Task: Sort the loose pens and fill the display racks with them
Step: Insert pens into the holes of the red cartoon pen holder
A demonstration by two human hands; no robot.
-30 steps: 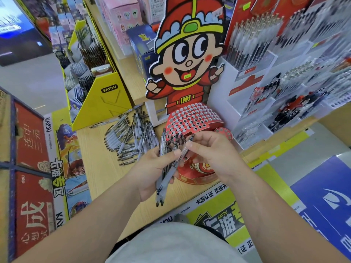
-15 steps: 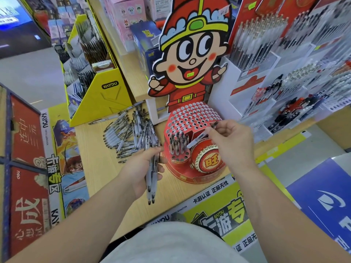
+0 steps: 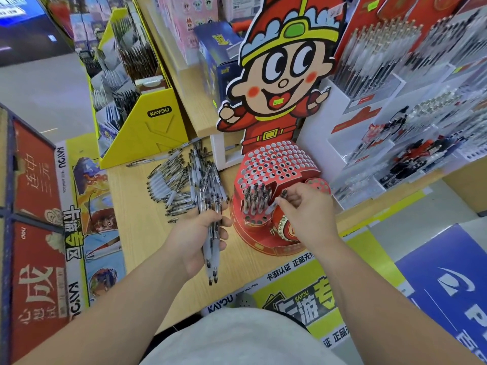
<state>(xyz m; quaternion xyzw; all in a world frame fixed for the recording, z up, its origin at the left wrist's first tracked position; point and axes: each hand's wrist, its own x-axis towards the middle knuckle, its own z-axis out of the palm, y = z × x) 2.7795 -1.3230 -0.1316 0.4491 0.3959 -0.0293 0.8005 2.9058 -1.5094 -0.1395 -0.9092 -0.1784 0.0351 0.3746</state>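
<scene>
A red display rack (image 3: 276,164) with many round holes stands below a cartoon cut-out figure. Several pens (image 3: 254,197) stand in its lower left holes. My right hand (image 3: 308,214) pinches a single pen (image 3: 276,202) just right of those standing pens, its lower end at the rack's holes. My left hand (image 3: 196,238) grips a bundle of pens (image 3: 212,233), tips pointing toward me, left of the rack. A heap of loose pens (image 3: 181,180) lies on the wooden counter (image 3: 137,214) behind my left hand.
A yellow KAYOU card stand (image 3: 147,125) rises at the back left. White tiered pen racks (image 3: 395,114) fill the right side. Red boxes (image 3: 37,233) stand at the left. The counter's front edge carries a yellow and white banner (image 3: 295,291).
My right hand took one pen from the bundle in my left hand, carried it right to the rack and lowered it beside the standing pens. My left hand dropped slightly with its bundle.
</scene>
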